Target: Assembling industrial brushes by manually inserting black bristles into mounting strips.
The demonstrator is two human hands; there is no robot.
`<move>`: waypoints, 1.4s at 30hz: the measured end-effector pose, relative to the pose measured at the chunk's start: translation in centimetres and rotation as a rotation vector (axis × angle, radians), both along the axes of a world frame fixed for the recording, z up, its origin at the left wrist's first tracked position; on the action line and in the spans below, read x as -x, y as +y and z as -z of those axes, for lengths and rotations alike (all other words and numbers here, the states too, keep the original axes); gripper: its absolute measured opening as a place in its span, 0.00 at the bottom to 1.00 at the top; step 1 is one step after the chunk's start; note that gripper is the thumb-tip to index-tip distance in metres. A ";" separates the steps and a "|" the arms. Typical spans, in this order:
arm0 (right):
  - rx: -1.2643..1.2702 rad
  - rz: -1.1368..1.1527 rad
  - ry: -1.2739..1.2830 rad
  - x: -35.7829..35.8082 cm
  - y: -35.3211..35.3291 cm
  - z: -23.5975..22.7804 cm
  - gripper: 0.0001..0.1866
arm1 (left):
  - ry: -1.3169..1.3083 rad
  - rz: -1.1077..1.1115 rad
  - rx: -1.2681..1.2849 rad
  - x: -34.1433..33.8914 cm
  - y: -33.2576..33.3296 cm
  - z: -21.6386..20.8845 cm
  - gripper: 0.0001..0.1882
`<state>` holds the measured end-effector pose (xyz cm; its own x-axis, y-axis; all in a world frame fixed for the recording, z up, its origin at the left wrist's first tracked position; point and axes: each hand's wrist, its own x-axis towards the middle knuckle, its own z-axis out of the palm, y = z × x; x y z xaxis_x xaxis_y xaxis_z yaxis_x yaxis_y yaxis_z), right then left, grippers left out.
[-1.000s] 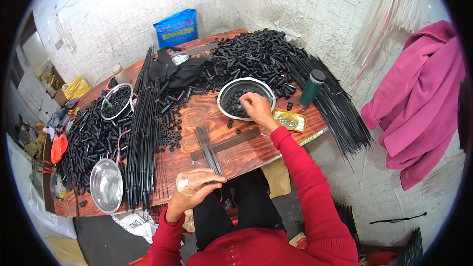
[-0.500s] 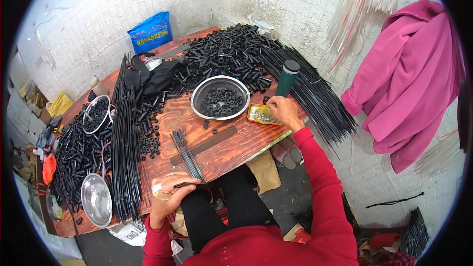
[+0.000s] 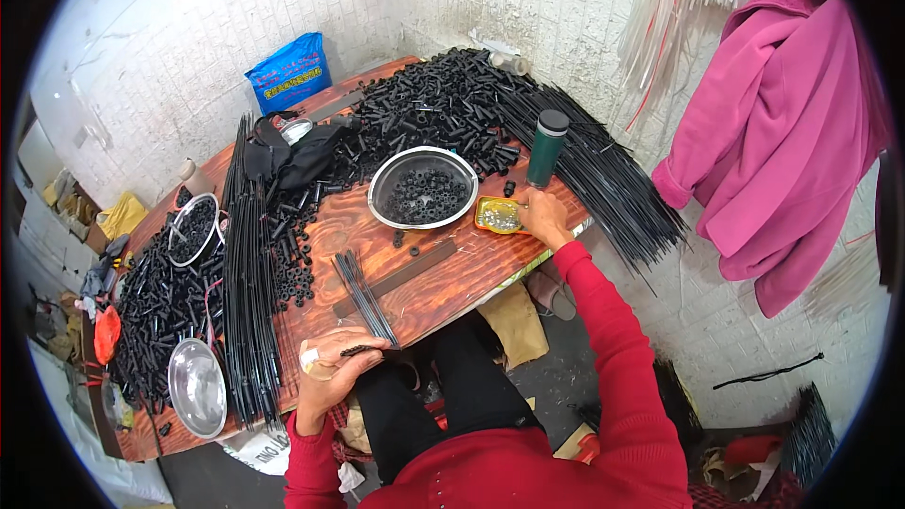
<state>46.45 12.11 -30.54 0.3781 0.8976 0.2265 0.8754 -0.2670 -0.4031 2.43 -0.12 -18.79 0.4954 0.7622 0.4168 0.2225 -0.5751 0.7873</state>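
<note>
Nearest us, our L hand (image 3: 328, 364) pinches a bundle of thin rods (image 3: 366, 303) at the near end, betw. thumb & fingers, by the table's (image 3: 438, 290) front edge. They're straight, slim, dark grey to blk, w/ a slight sheen. Long axis runs away from us & a bit L; far ends fan slightly, past a flat brown strip (image 3: 407, 270) they cross. Farther off, R side, our R hand (image 3: 547, 219) touches a yellow tray (image 3: 479, 214) of tiny shiny bits; can't tell if its fingertips pinch. Beyond, we see a steel bowl (image 3: 422, 160) w/ blk rings.
</note>
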 end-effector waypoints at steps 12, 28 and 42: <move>-0.049 -0.214 -0.032 2.3 -4.2 -1.6 0.08 | -0.027 0.011 -0.002 0.4 0.5 0.5 0.09; -0.209 -0.249 -0.116 1.4 -1.5 0.6 0.06 | -0.011 0.011 0.030 1.0 0.6 1.2 0.10; -0.211 -0.457 -0.344 0.1 0.9 1.2 0.05 | -0.005 -0.013 0.057 0.6 0.8 0.8 0.09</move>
<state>46.39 13.05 -31.71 -0.1613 0.8741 0.4582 0.9719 0.2214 -0.0802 1.79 0.66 -19.55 0.4830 0.7913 0.3749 0.2255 -0.5262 0.8199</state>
